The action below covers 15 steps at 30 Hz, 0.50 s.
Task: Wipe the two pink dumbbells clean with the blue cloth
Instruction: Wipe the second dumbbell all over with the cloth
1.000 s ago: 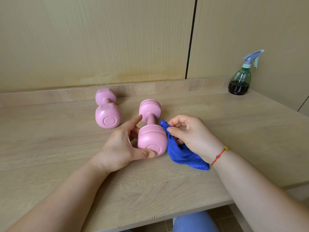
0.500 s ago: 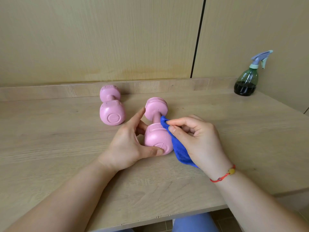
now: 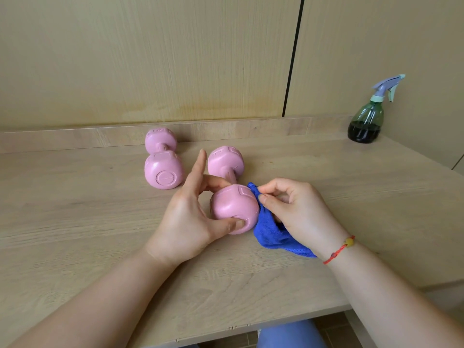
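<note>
Two pink dumbbells lie on the wooden table. The nearer dumbbell is in the middle, its near end tipped up toward me. My left hand grips that near end, thumb on its face and index finger pointing up. My right hand pinches the blue cloth and holds it against the right side of the same end. The second dumbbell lies untouched just behind and to the left.
A green spray bottle with a lilac trigger stands at the back right corner of the table. A wooden wall runs behind the table. The table's front edge is close to my body.
The cloth and my right hand slid back down the near end of the dumbbell toward me. My left hand kept its grip, and its index finger lifted straighter.
</note>
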Motion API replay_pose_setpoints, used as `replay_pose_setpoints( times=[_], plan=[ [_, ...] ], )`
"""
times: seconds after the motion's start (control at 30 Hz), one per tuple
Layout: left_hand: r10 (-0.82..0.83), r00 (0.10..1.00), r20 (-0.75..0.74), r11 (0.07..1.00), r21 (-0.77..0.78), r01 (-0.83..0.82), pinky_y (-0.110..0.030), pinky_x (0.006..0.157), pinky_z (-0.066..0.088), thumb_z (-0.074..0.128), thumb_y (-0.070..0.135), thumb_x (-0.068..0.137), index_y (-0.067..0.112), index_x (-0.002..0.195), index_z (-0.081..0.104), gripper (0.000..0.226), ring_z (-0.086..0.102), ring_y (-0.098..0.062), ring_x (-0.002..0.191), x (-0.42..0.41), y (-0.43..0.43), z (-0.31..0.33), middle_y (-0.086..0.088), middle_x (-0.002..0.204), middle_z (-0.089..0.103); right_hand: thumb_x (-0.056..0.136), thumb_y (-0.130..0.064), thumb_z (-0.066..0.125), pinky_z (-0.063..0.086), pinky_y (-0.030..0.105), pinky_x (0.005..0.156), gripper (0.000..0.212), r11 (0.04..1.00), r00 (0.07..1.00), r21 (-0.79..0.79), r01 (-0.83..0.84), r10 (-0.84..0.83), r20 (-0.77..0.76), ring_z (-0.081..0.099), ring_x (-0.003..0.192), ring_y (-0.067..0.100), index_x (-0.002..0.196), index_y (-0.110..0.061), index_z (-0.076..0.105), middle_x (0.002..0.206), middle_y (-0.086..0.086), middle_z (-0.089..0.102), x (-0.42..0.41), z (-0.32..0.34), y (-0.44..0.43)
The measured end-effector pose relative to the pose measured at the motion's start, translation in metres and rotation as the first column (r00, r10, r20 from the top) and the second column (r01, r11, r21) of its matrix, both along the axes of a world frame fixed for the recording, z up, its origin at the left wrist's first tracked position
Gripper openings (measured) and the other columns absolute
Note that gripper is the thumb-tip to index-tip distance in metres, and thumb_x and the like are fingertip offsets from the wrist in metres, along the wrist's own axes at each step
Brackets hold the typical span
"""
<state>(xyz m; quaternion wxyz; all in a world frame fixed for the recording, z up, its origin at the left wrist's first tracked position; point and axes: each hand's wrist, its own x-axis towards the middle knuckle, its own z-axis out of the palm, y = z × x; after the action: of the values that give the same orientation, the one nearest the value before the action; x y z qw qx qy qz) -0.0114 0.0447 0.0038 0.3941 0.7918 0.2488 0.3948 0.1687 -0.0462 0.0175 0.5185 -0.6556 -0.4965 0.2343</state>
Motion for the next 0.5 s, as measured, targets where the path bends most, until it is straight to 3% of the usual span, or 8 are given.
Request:
replay_pose_setpoints(
  times=[0.17, 0.27, 0.37, 0.5],
  plan=[
    [-0.043, 0.999, 0.005, 0.998, -0.035, 0.043, -0.003, 0.093, 0.035, 0.088, 0.0, 0.064, 0.025, 0.156, -0.001, 0.131, 0.055, 0.003, 0.118, 0.005, 0.002, -0.001, 0.005, 0.117, 0.066, 0.091, -0.007, 0.064, 0.05, 0.024, 0.07, 0.014, 0.993, 0.994, -0.103, 0.057, -0.046, 0.104, 0.066, 0.075, 0.015, 0.085, -0.019, 0.069, 0.082, 0.0, 0.072, 0.003, -0.009, 0.004],
    [-0.056, 0.998, 0.007, 0.998, -0.04, 0.057, -0.006, 0.096, 0.037, 0.091, 0.004, 0.062, 0.024, 0.156, -0.004, 0.135, 0.056, -0.001, 0.117, 0.005, 0.005, -0.004, 0.001, 0.12, 0.061, 0.09, -0.007, 0.065, 0.05, 0.025, 0.067, 0.014, 0.992, 0.995, -0.111, 0.055, -0.045, 0.088, 0.063, 0.069, 0.014, 0.086, -0.018, 0.07, 0.081, 0.002, 0.071, 0.006, -0.005, 0.005],
    [-0.052, 0.998, -0.036, 0.998, -0.024, 0.051, -0.002, 0.091, 0.036, 0.092, 0.02, 0.058, 0.023, 0.156, -0.003, 0.137, 0.056, 0.005, 0.111, 0.003, 0.005, -0.003, 0.004, 0.118, 0.058, 0.091, -0.003, 0.063, 0.046, 0.022, 0.047, 0.019, 0.997, 0.995, 0.014, 0.073, -0.072, -0.065, 0.054, 0.048, 0.008, 0.083, -0.019, 0.068, 0.07, 0.002, 0.064, 0.003, 0.01, 0.002],
    [-0.127, 0.988, -0.088, 0.986, -0.121, 0.116, -0.003, 0.077, 0.043, 0.091, 0.003, 0.059, 0.025, 0.155, -0.001, 0.135, 0.056, 0.014, 0.088, -0.001, 0.006, 0.001, 0.007, 0.114, 0.052, 0.088, -0.003, 0.067, 0.044, 0.019, 0.048, 0.011, 0.962, 0.99, 0.26, 0.086, -0.053, -0.13, 0.052, 0.048, 0.008, 0.09, -0.014, 0.07, 0.065, -0.008, 0.065, -0.005, 0.034, -0.005]
  ],
)
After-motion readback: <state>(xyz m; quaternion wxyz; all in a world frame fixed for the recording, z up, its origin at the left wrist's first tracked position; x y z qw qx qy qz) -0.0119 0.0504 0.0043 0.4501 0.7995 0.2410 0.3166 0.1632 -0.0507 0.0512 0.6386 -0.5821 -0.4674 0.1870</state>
